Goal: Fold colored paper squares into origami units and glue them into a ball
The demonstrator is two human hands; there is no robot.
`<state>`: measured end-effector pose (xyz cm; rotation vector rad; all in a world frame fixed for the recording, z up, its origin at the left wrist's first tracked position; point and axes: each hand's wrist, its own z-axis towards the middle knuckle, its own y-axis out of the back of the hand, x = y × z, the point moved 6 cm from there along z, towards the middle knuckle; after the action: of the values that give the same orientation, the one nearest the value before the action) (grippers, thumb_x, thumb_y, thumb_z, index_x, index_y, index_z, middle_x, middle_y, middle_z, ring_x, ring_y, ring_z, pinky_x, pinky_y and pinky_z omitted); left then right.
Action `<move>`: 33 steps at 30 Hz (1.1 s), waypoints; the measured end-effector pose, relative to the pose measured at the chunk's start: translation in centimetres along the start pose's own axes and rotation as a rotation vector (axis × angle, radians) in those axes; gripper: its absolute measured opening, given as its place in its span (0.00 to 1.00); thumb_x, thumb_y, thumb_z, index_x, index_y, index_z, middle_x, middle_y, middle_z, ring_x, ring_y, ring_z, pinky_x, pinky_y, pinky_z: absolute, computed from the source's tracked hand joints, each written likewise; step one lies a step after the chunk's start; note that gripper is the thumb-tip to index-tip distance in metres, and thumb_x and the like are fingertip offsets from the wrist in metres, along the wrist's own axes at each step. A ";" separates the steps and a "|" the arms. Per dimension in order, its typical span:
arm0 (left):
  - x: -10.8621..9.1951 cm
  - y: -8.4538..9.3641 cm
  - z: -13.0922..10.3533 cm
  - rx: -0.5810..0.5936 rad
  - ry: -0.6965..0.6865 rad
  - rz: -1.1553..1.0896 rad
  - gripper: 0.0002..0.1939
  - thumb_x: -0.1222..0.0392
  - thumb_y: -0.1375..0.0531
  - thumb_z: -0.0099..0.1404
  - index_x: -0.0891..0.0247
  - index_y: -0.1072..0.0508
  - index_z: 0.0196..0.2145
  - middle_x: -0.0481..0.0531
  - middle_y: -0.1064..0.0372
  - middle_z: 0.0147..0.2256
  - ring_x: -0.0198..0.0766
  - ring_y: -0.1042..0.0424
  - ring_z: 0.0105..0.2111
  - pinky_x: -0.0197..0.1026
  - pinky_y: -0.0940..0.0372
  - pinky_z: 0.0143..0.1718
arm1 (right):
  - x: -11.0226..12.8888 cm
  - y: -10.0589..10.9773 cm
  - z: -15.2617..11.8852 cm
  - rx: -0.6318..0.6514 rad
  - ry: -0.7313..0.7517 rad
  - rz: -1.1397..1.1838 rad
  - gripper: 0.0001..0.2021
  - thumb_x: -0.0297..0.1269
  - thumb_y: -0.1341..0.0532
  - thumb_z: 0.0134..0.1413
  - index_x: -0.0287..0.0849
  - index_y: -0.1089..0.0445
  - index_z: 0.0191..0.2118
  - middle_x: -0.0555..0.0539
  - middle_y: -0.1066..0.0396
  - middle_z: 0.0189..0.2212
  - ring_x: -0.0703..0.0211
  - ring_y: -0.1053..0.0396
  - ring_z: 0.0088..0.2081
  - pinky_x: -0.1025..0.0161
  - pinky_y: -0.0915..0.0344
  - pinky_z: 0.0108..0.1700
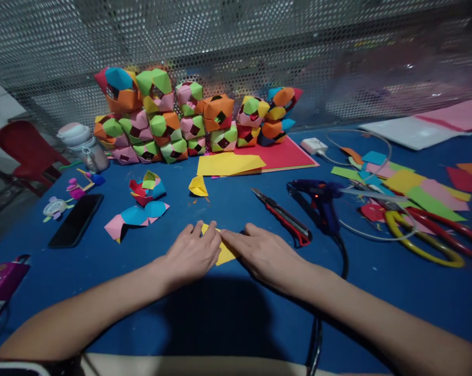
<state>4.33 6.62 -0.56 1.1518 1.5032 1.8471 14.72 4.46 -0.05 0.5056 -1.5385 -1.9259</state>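
Note:
A small piece of yellow paper [226, 255] lies on the blue table in front of me, partly covered by both hands. My left hand [194, 251] is closed over its left side, bent fingers pressing it down. From the right, my right hand [269, 256] grips the paper's other edge, its fingertips meeting the left ones near the top. Just beyond sits a folded yellow paper piece [198, 186]. To the left are joined blue and pink folded pieces [137, 216] and a red, blue and green folded piece [146, 187]. My thumbs are mostly hidden.
Stacked paper balls [167, 129] stand at the back before yellow sheets [230, 164]. A red box cutter [285, 218], glue gun [322, 201], scissors [424, 243] and paper scraps [427, 190] lie right. A phone [76, 220] and bottle [82, 146] are left.

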 end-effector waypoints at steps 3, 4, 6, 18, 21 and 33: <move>0.3 -0.3 0.0 0.029 0.044 0.026 0.19 0.58 0.56 0.68 0.74 0.35 0.47 0.71 0.36 0.51 0.54 0.33 0.47 0.49 0.39 0.41 | -0.4 0.0 -0.3 0.069 -0.039 -0.046 0.15 0.24 0.49 0.56 0.34 0.35 0.48 0.41 0.28 0.32 0.55 0.40 0.31 0.60 0.46 0.31; 0.4 -0.3 -0.1 0.033 0.063 0.035 0.20 0.56 0.55 0.68 0.75 0.34 0.46 0.72 0.35 0.49 0.54 0.33 0.46 0.50 0.39 0.41 | -0.7 0.2 -0.5 0.097 -0.052 -0.056 0.13 0.24 0.48 0.55 0.34 0.34 0.46 0.42 0.28 0.30 0.55 0.40 0.31 0.60 0.46 0.32; 0.7 -0.2 0.0 0.032 0.088 0.044 0.22 0.53 0.55 0.68 0.76 0.33 0.45 0.74 0.34 0.47 0.54 0.32 0.45 0.50 0.40 0.41 | -1.1 0.8 -1.1 0.146 -0.077 -0.043 0.11 0.24 0.46 0.53 0.36 0.32 0.42 0.43 0.29 0.27 0.55 0.39 0.31 0.61 0.46 0.32; 3.4 2.1 0.8 -0.040 0.204 -0.476 0.23 0.42 0.52 0.64 0.61 0.34 0.46 0.54 0.30 0.43 0.44 0.33 0.42 0.47 0.42 0.43 | -3.0 2.0 -0.1 -0.142 -0.045 0.233 0.11 0.29 0.49 0.60 0.39 0.30 0.40 0.41 0.30 0.35 0.57 0.35 0.38 0.59 0.39 0.40; 3.2 2.5 0.6 -0.065 0.212 -0.607 0.17 0.47 0.48 0.64 0.61 0.32 0.43 0.52 0.29 0.39 0.41 0.32 0.39 0.43 0.40 0.41 | -3.5 3.1 -0.5 -0.330 -0.063 0.330 0.11 0.29 0.48 0.59 0.40 0.31 0.43 0.39 0.31 0.43 0.55 0.35 0.44 0.55 0.37 0.45; 3.0 3.7 0.4 -0.114 0.391 -1.031 0.17 0.56 0.49 0.65 0.66 0.36 0.21 0.46 0.39 0.21 0.31 0.38 0.22 0.33 0.44 0.23 | -4.7 3.0 -0.4 -0.398 -0.490 1.005 0.08 0.35 0.45 0.54 0.41 0.32 0.39 0.41 0.32 0.48 0.54 0.35 0.51 0.55 0.35 0.49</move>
<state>3.56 8.18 3.88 -0.1227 1.6825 1.3868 19.09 6.87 2.36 -0.8280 -1.2257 -1.4780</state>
